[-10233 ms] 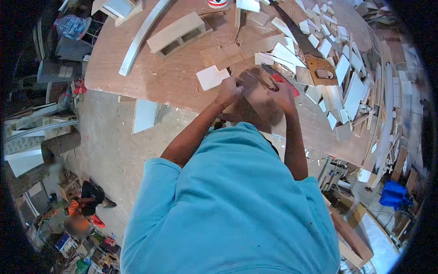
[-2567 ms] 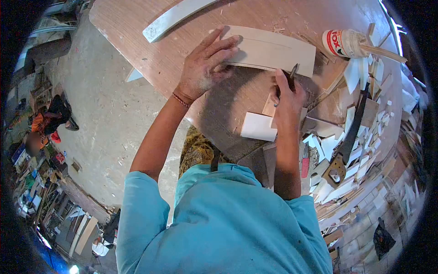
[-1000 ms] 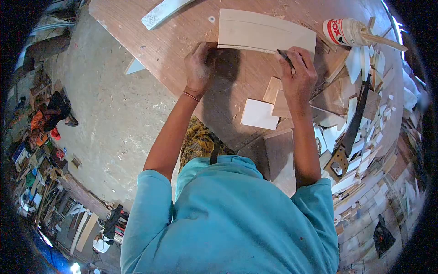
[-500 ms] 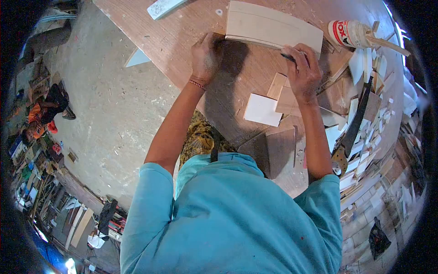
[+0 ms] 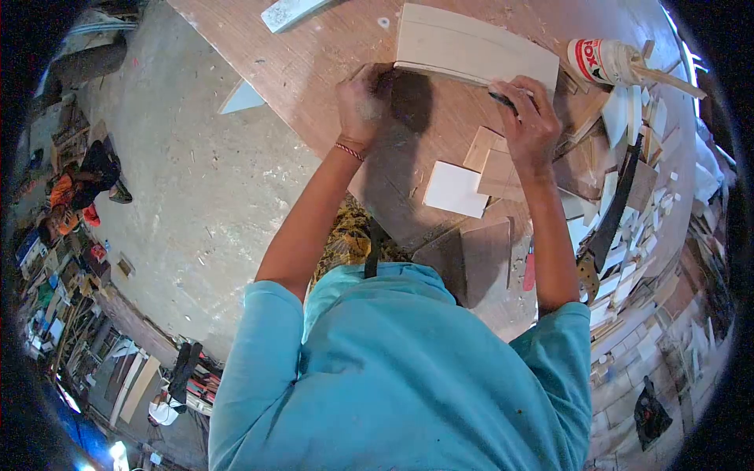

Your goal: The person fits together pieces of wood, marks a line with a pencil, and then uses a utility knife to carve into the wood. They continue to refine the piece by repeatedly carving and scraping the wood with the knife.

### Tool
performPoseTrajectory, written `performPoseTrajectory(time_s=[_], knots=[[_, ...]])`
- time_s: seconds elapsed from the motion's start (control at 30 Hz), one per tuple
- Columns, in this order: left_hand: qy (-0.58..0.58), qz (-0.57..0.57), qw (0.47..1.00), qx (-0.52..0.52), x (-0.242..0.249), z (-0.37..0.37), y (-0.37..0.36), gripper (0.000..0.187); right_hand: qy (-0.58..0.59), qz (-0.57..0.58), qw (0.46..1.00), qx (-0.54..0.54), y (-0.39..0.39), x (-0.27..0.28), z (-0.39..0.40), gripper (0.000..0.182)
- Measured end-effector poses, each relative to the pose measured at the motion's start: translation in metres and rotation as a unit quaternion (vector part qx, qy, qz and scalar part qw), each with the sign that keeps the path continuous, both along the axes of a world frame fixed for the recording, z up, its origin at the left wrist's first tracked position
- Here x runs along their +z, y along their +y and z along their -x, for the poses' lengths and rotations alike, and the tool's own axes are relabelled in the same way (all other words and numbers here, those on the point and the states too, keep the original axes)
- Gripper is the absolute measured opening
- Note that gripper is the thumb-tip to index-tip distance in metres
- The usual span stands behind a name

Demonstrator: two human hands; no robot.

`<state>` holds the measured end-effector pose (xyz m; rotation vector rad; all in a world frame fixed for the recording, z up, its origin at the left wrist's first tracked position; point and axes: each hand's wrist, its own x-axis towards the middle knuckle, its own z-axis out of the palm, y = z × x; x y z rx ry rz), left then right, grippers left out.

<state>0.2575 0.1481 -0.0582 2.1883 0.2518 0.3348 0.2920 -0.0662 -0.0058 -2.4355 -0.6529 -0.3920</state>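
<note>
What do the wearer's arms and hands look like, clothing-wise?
Short turquoise sleeves, loose, ending around the elbows; forearms uncovered. The left hand and right hand are gloveless. A thin reddish, braided-looking bracelet circles the left wrist; none shows on the right.

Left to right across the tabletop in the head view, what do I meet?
White strip, left hand, pale wooden board, jar. Left out as overlapping in that order: the right hand with the board, the handsaw with the jar.
</note>
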Motion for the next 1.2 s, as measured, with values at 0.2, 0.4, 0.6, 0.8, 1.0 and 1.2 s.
performPoseTrajectory(time_s=[0.2, 0.4, 0.6, 0.8, 1.0, 1.2], knots=[[0.034, 0.037, 0.999, -0.009, 0.015, -0.001, -0.002, 0.028, 0.033, 0.026, 0.999, -0.009, 0.000, 0.008, 0.001, 0.031], [-0.030, -0.025, 0.998, -0.048, 0.032, -0.007, -0.002, 0.048, 0.053, 0.040, 0.998, -0.007, -0.002, 0.009, -0.001, 0.032], [-0.073, -0.052, 0.985, -0.149, 0.042, -0.016, 0.011, 0.041, -0.003, 0.037, 0.999, 0.016, -0.005, 0.003, -0.004, 0.032], [-0.064, 0.095, 0.988, -0.105, 0.024, -0.017, 0.009, 0.035, 0.015, 0.020, 0.999, 0.020, -0.004, 0.005, -0.004, 0.030], [-0.042, 0.199, 0.978, -0.038, 0.010, -0.011, -0.002, 0.031, 0.053, 0.037, 0.998, 0.001, -0.002, 0.011, -0.001, 0.034], [-0.008, 0.187, 0.982, 0.002, 0.005, -0.010, -0.003, 0.031, 0.069, 0.023, 0.997, -0.002, -0.002, 0.012, -0.001, 0.035]])
